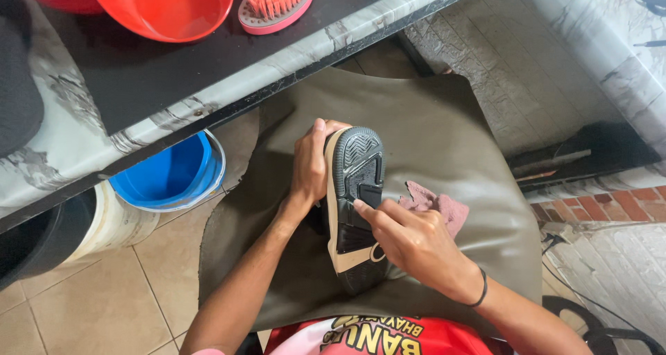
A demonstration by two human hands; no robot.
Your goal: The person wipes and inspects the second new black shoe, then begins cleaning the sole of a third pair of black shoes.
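Note:
A shoe lies sole-up on an olive-brown cloth spread over my lap. The sole is black and grey with a cream edge. My left hand grips the shoe's left side near the toe. My right hand holds a dusty-pink rag and its forefinger presses on the middle of the sole.
A marble-patterned counter with a dark top runs across the upper left, bearing red basins and a pink scrubbing brush. Under it stand a blue bucket and a white bucket. Tiled floor lies to the left, brick paving to the right.

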